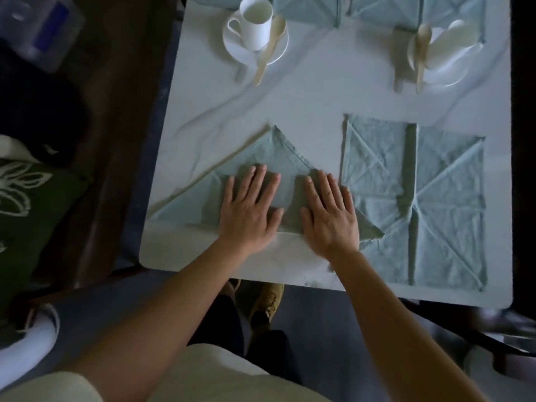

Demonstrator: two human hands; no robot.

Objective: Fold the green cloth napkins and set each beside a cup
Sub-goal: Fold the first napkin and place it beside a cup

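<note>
Progress: an early stage, judged left to right. One napkin is half folded under the hands, one lies fully spread to its right, and no folded napkin sits beside either cup.
Left cup (256, 24): white, upright on a saucer (232, 44) at the far left of the white marbled table (304, 97). A pale spoon (268, 50) leans across the saucer's rim. The table beside this cup has no napkin.
Triangle napkin (275, 155): pale green cloth at the near left of the table, folded into a wide triangle. Its peak points away from the person and its long edge runs along the near side. The weave looks soft and slightly wrinkled.
Left hand (249, 210): spread flat, palm down, pressing the middle of the triangle.
Right hand (330, 216): also spread flat and palm down, pressing the triangle's right half just beside the left hand. Neither hand pinches anything.
Flat napkin (449, 204): the same green cloth, a spread square at the near right. It is crossed by straight and diagonal crease lines, and the triangle's right tip overlaps its left edge.
Right cup (452, 34): white, apparently tipped on its saucer (452, 71) at the far right, with a second spoon (422, 53) beside it.
Far napkins (385, 10): more creased green cloth spread along the far edge, cut off by the frame.
Left to do: finish this fold, fold the others, and set each by a cup.
</note>
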